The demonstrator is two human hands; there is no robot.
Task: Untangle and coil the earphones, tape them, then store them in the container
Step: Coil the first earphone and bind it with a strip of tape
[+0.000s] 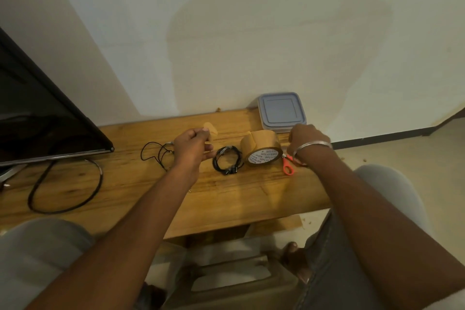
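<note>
We see the left hand point(193, 145) pinching a piece of tape point(211, 130) above the table point(226, 199). The coiled earphones point(227, 161) lie between it and the tape roll point(261, 150). The right hand point(308, 142) is over the scissors point(288, 168); we cannot tell if it grasps them. The container point(281, 112) stands behind the roll.

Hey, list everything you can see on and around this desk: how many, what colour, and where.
coiled earphones: 1, black, table centre, between the hands
loose thin wire: 1, black, left of the left hand
tape roll: 1, brown, on its edge, right of the coiled earphones
tape piece: 1, brown, pinched in the left hand
scissors: 1, orange handles, under the right wrist
container: 1, blue-grey lid on, back of the table by the wall
screen: 1, black, far left
thick cable: 1, black, looped below the screen
table: 1, wooden
bangle: 1, silver, right wrist
left hand: raised, pinching tape
right hand: beside the tape roll, grip hidden
</note>
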